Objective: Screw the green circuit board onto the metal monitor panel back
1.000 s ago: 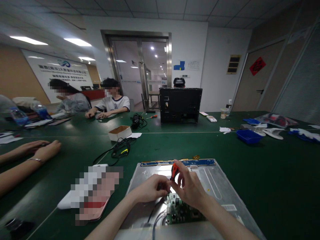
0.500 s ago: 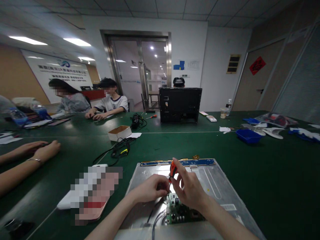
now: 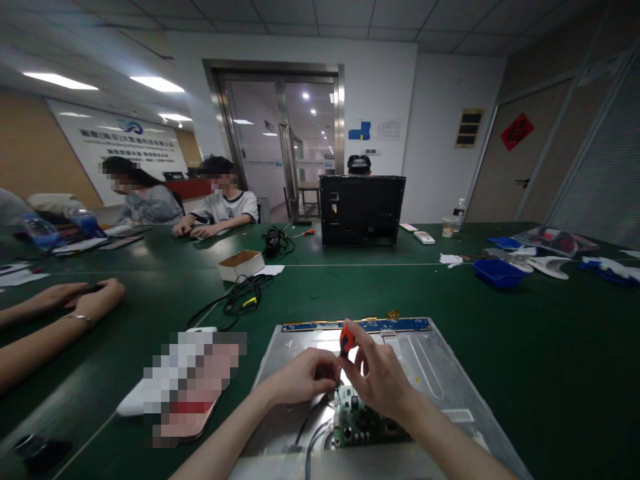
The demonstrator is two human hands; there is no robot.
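My right hand [image 3: 383,377] grips the red-and-black handle of a screwdriver [image 3: 346,340], which stands upright with its shaft pointing down. Beneath it is the upper left corner of a green circuit board [image 3: 357,423]. My left hand [image 3: 310,377] is closed beside the shaft, its fingertips pinched close to that corner; whatever they hold, if anything, is hidden. The board sits on the metal back of a display panel [image 3: 425,370] lying flat before me. Along the panel's far edge runs a blue circuit strip [image 3: 410,325]. Dark cables [image 3: 313,443] come off the board's left side.
Left of the panel lie phones [image 3: 200,393], black cables [image 3: 245,297] and an open white box [image 3: 241,265]. A black monitor housing [image 3: 363,212] stands across the table. A blue tray [image 3: 500,273] is at right. Another person's hands [image 3: 95,300] rest at far left.
The screwdriver handle has turned slightly in my right fingers, and the right index finger sits a little lower. My left hand stays in place.
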